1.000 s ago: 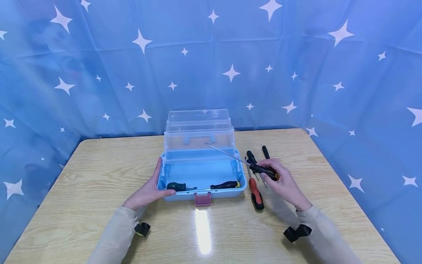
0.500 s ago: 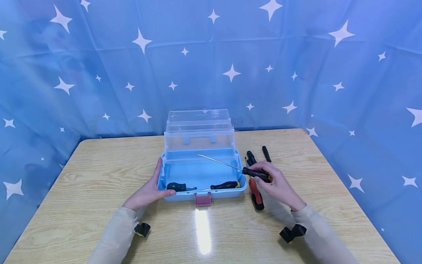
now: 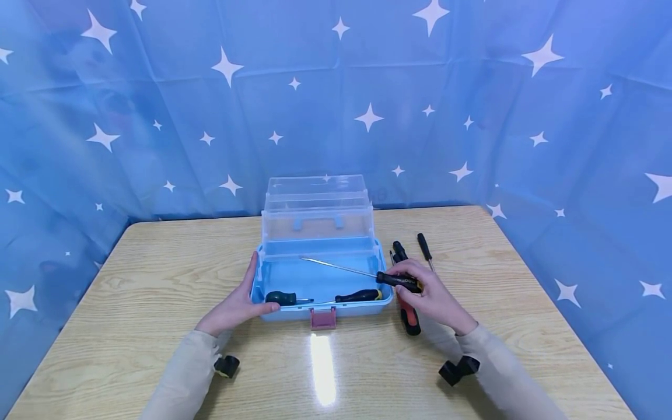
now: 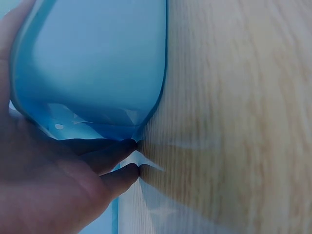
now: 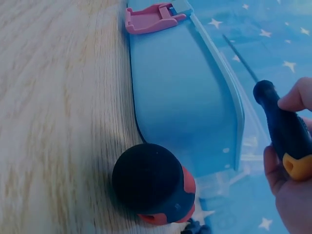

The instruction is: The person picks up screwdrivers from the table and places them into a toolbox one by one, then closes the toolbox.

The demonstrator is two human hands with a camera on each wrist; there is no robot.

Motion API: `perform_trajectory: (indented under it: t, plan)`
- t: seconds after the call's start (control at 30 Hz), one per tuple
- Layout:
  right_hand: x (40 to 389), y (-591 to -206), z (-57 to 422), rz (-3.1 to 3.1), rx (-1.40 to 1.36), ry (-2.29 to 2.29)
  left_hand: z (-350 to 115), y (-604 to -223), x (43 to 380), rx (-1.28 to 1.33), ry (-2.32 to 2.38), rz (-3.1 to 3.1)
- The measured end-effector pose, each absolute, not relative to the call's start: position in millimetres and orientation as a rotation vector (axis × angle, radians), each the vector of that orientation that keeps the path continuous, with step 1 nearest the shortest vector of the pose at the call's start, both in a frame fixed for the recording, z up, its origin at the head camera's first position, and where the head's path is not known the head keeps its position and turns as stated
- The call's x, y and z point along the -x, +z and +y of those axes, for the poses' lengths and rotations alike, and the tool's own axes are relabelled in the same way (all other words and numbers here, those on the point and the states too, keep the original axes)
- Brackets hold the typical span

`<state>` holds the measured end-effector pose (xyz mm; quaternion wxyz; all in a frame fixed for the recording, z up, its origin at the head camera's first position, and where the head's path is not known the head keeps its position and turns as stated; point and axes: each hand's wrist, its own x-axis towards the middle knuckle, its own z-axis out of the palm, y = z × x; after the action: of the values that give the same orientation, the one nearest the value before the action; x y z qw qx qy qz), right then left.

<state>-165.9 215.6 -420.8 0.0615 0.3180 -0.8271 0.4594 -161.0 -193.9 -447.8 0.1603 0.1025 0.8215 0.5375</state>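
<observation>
In the head view, a light blue toolbox (image 3: 299, 313) with a raised clear lid (image 3: 317, 224) stands mid-table. My left hand (image 3: 231, 306) holds its left end, thumb at the front rim and fingers along the side; its fingertips (image 4: 129, 146) reach the tabletop. My right hand (image 3: 433, 294) grips a black-and-yellow screwdriver (image 3: 394, 280) by its handle above the box's right end, shaft pointing left over the interior. Inside along the front lie a dark green-handled screwdriver (image 3: 280, 298) and another black-and-yellow screwdriver (image 3: 359, 295).
Right of the box lies a red-and-black screwdriver (image 3: 410, 319), partly under my right hand. Behind it are a black-handled screwdriver (image 3: 399, 251) and a slim black one (image 3: 424, 246). A pink latch (image 3: 322, 318) hangs at the box front. A starry blue curtain (image 3: 336, 105) backs the table.
My right hand has moved left and slightly toward the front with the screwdriver, whose shaft has lowered over the box. The left hand stays in place.
</observation>
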Motion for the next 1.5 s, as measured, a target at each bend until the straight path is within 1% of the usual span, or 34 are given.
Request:
perform_trajectory:
  t: [0.2,0.33,0.63,1.07,1.5]
  plan:
    - [157,-396,202,-2.526,-1.014,1.395,-194,-449,161,-0.294,1.535,2.351]
    - [158,-393,197,-2.537,-1.061,1.354,-194,-449,160,-0.304,1.546,2.349]
    - [176,-419,196,-2.596,-1.129,1.369,-194,-449,160,-0.321,1.556,2.35]
    - [189,-423,181,-2.63,-1.258,1.242,-194,-449,161,-0.321,1.554,2.35]
    - [189,-422,169,-2.715,-1.287,1.068,-194,-448,160,-0.314,1.546,2.355]
